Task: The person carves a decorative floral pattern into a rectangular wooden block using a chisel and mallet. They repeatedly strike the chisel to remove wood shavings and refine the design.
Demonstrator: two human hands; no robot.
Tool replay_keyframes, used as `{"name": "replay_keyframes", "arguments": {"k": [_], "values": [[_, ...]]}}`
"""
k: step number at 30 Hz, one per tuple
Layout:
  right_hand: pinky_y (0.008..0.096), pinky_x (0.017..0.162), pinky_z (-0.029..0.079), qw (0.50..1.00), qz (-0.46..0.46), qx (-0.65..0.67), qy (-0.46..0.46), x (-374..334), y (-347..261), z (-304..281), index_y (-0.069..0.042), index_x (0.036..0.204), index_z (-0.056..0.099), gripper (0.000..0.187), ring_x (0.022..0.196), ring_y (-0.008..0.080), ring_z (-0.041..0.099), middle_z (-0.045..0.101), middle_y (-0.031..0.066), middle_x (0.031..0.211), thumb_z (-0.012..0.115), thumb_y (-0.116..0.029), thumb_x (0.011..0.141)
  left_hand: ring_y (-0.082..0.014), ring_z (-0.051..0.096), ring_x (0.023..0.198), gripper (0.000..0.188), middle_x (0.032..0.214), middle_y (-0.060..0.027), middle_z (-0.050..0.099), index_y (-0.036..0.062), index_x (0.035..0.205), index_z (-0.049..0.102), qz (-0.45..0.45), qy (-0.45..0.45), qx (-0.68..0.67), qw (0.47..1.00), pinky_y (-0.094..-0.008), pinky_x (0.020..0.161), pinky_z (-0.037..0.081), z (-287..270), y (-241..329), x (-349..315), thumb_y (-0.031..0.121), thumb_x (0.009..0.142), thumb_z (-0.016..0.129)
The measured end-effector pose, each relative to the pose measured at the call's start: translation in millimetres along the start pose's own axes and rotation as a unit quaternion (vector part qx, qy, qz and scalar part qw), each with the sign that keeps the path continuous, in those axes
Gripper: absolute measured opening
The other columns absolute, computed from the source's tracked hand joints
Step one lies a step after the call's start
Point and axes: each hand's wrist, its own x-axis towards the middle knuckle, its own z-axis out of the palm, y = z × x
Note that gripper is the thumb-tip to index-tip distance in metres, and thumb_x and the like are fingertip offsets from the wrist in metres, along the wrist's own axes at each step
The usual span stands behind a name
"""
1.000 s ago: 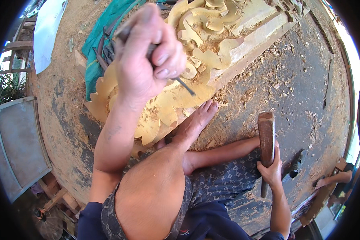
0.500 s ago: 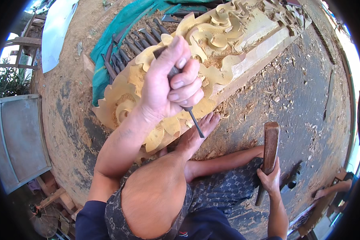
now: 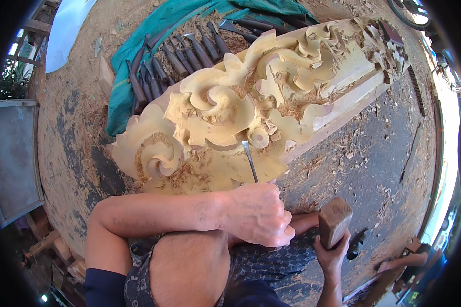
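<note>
My left hand [image 3: 261,215] is closed in a fist around a wood chisel [image 3: 250,162], its handle hidden in my grip. The metal shaft sticks out away from me, and the flat tip lies over the carved wood panel [image 3: 215,115], beside a small scroll; whether it touches cannot be told. Pale yellow and thick, the panel is cut into leafy curls with shavings in its hollows. Lower right, my right hand [image 3: 333,256] grips a brown wooden mallet [image 3: 335,221], its block-shaped head upward and apart from the chisel.
Several dark-handled chisels [image 3: 189,56] lie on a green cloth [image 3: 120,97] beyond the panel. Wood chips [image 3: 351,153] litter the dark floor to the right. A dark cylindrical object [image 3: 357,245] lies beside my right hand. Another person's arm or leg [image 3: 402,262] shows at the lower right.
My left hand has come down toward me from above the panel, and the chisel's tip has swung round to point away from me. The mallet's head has tilted and dropped lower.
</note>
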Motion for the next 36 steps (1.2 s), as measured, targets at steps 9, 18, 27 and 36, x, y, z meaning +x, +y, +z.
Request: {"name": "replay_keyframes", "arguments": {"k": [9,18,27,36], "values": [[0.0391,0.065,0.051,0.968,-0.249,0.002,0.031,47,-61,-16,-0.015,0.133,0.045,0.072,0.076,0.0279,0.063,0.063,0.0107,0.095,0.089,-0.005,0.077,-0.0143,0.054,0.047,0.032,0.057,0.0029,0.045,0.0143,0.064,0.048,0.002,0.049,-0.039,0.998,-0.0326,0.045,0.042,-2,-13,-6,0.029,0.081,0.070],[0.0398,0.057,0.048,0.937,-0.348,-0.028,0.028,75,-78,-16,-0.019,0.131,0.046,0.066,0.071,0.0267,0.061,0.061,0.0090,0.092,0.086,-0.003,0.081,-0.0123,0.055,0.050,0.024,0.059,0.0030,0.045,0.0148,0.065,0.048,0.011,0.075,-0.057,0.995,-0.0303,0.045,0.037,-14,-27,-6,0.022,0.077,0.068],[0.0389,0.056,0.049,0.935,-0.353,-0.031,0.021,84,-80,-8,-0.017,0.131,0.046,0.067,0.070,0.0262,0.062,0.062,0.0088,0.092,0.086,-0.002,0.080,-0.0138,0.053,0.051,0.023,0.060,0.0025,0.044,0.0137,0.066,0.051,-0.014,0.110,-0.061,0.992,-0.0306,0.045,0.036,-12,-25,-3,0.021,0.077,0.070],[0.0394,0.062,0.052,0.928,-0.362,0.032,0.081,76,-94,-3,-0.018,0.135,0.041,0.066,0.072,0.0249,0.061,0.059,0.0094,0.095,0.079,-0.001,0.084,-0.0134,0.049,0.050,0.028,0.057,0.0012,0.040,0.0129,0.060,0.045,0.044,0.094,-0.010,0.995,-0.0308,0.049,0.034,-13,8,5,0.028,0.070,0.066]]}}
